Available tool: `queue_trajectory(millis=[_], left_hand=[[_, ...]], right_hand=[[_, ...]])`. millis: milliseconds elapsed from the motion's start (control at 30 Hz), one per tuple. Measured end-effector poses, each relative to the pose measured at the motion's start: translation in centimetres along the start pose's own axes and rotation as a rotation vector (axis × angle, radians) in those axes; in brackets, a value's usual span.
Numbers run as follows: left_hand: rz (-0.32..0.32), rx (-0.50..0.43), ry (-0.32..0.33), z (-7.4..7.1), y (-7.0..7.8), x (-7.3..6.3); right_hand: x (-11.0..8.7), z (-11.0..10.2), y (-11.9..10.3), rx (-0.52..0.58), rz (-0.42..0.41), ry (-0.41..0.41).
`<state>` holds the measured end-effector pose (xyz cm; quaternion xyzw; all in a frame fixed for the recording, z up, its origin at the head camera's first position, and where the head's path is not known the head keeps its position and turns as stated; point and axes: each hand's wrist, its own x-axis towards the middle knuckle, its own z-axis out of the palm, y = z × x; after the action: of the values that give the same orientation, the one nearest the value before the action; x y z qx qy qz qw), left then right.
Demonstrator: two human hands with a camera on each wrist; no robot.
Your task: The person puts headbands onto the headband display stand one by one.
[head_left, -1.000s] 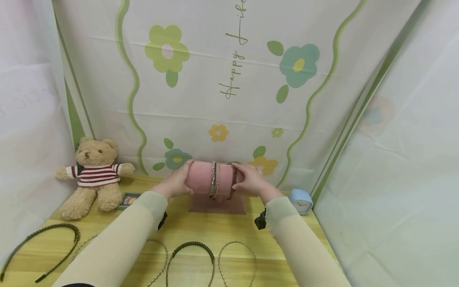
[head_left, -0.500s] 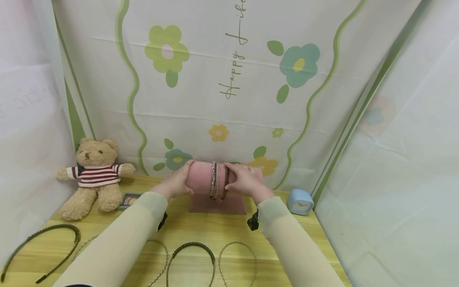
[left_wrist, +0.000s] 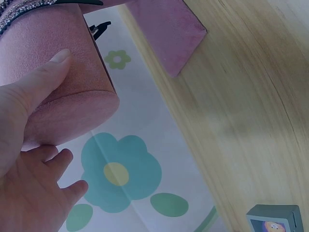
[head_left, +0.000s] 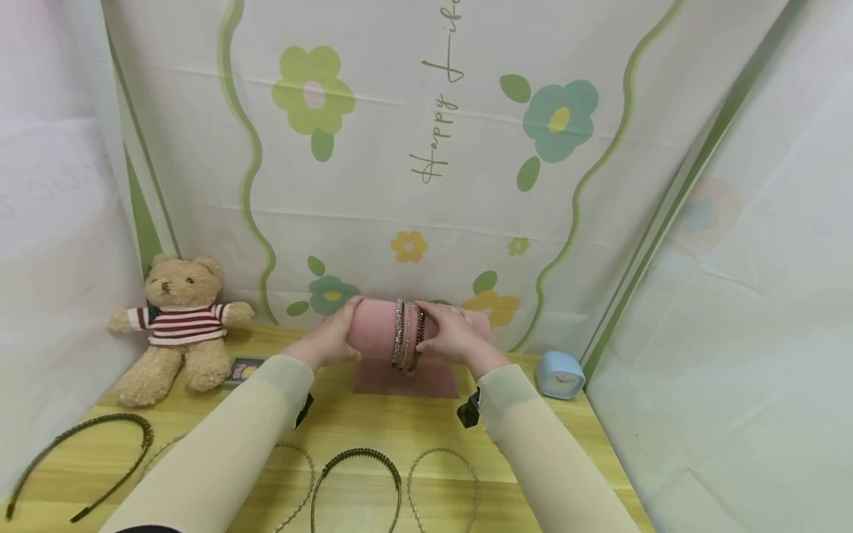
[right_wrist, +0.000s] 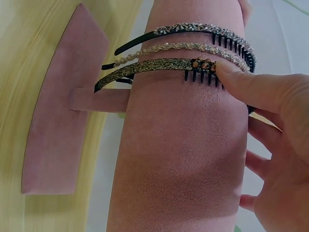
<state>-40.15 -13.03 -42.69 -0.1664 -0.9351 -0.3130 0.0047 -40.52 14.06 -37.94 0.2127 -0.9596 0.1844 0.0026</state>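
While the left end of a pink velvety cylinder [head_left: 375,326] is clasped by the left hand [head_left: 326,338], a dark gold-glitter headband with amber beads and black teeth [right_wrist: 159,65] is held around it by the right hand [head_left: 456,337].
The beaded section is pressed by the right thumb, the other fingers being placed behind the cylinder; next to it are looped a thin clear-beaded headband [right_wrist: 178,47] and, farther left, a silver-glitter headband [right_wrist: 193,28]. The cylinder is carried by a short post on a flat pink base [head_left: 406,380], set on a pale wooden tabletop [head_left: 373,418]. Nearer the camera, other headbands [head_left: 360,452] are laid out, partly covered by the left sleeve [head_left: 220,444]. A tan plush bear in a striped top [head_left: 185,322] is seated left; a pale-blue clock [head_left: 561,365] is placed right.
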Motion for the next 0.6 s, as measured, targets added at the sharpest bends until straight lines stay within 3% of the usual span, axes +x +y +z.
queue_trajectory(millis=[333, 500, 600], left_hand=[[0.004, -0.005, -0.01, -0.1, 0.4, -0.2], [0.0, -0.018, -0.013, -0.2, 0.5, -0.2], [-0.006, -0.022, -0.013, -0.2, 0.5, -0.3]], right_hand=[[-0.3, -0.2, 0.4, 0.044, -0.011, 0.0], [-1.0, -0.5, 1.3, 0.165, 0.028, -0.007], [-1.9, -0.9, 2.0, 0.246, 0.044, 0.045]])
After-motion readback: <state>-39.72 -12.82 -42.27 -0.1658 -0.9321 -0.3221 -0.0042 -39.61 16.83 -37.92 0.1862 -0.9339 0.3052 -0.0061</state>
